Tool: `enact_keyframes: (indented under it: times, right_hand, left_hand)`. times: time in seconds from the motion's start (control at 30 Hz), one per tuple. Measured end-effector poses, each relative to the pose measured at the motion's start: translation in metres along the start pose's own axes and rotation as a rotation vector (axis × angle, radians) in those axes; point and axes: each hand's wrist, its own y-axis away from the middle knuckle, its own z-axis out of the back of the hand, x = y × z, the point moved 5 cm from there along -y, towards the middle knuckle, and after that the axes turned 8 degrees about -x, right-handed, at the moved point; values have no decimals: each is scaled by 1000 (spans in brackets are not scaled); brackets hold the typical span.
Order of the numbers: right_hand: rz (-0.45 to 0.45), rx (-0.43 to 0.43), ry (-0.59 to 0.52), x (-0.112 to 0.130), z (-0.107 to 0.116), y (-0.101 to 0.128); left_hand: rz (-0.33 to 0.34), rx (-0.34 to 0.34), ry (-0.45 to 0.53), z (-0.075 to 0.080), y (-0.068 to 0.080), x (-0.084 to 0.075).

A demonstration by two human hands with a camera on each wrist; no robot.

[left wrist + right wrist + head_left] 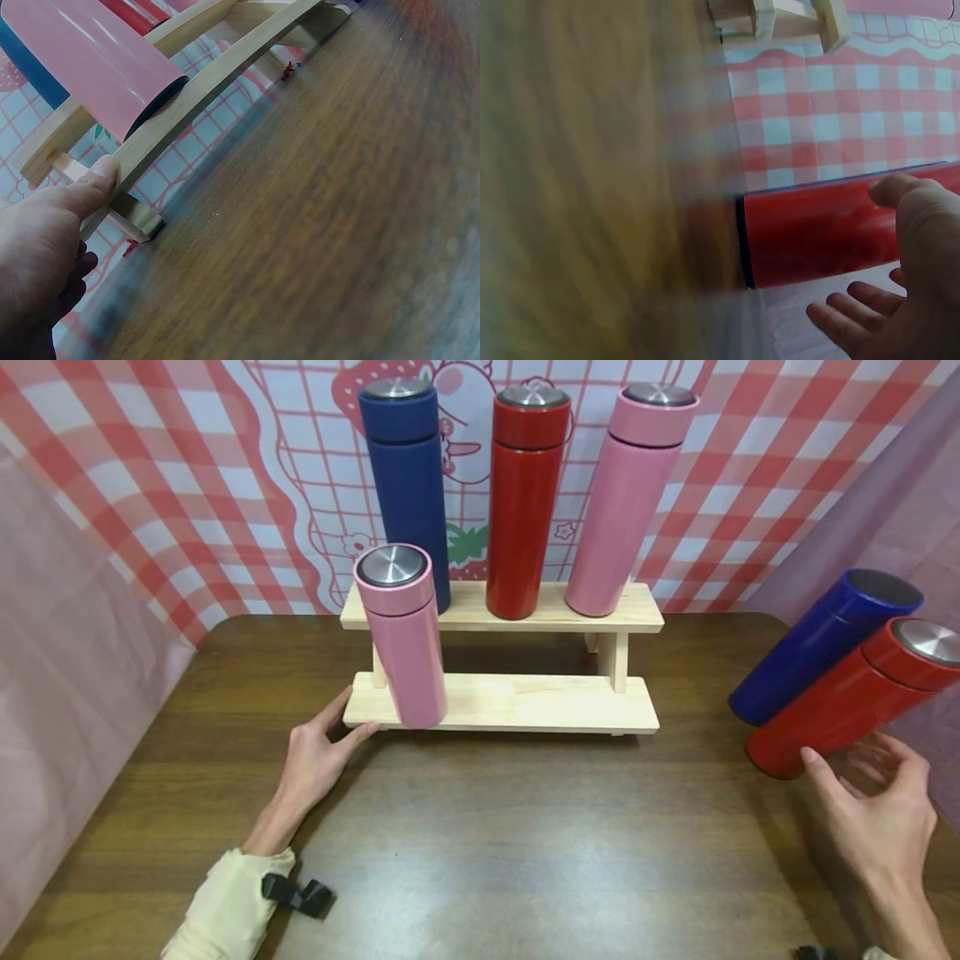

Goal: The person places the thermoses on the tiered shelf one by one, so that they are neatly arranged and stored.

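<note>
A two-step wooden rack (525, 702) stands on the brown table (480, 843). Its upper step carries a blue flask (408, 485), a red flask (525, 497) and a pink flask (626, 497). A second pink flask (405, 635) stands on the lower step's left end. My left hand (318, 760) rests with straight fingers against the rack's left front corner; its thumb (97, 180) touches the lower board (202, 94). My right hand (873, 802) is spread beside the base of a red flask (847, 697) (817, 232), thumb close to it, fingers straight.
A second blue flask (821, 643) stands just behind the red one at the table's right edge. A red-and-white checked cloth (187, 485) hangs behind the rack. Pink fabric (67, 660) lines both sides. The lower step's right part holds nothing.
</note>
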Motion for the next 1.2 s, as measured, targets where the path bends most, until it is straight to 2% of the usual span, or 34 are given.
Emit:
enact_keyframes:
  times: [0.37, 0.5, 0.63, 0.77, 1.2]
  right_hand:
    - [18, 21, 15, 3, -11, -16]
    - [15, 6, 45, 2, -13, -17]
    - [52, -23, 62, 4, -13, -17]
    - [80, -39, 34, 5, -15, -17]
    - [72, -83, -27, 4, -14, -16]
  left_hand:
    - [3, 6, -3, 0, 0, 1]
    - [5, 12, -5, 0, -1, 1]
    - [12, 12, -7, 0, -1, 2]
    - [10, 7, -7, 0, 0, 2]
    - [14, 9, 2, 0, 0, 3]
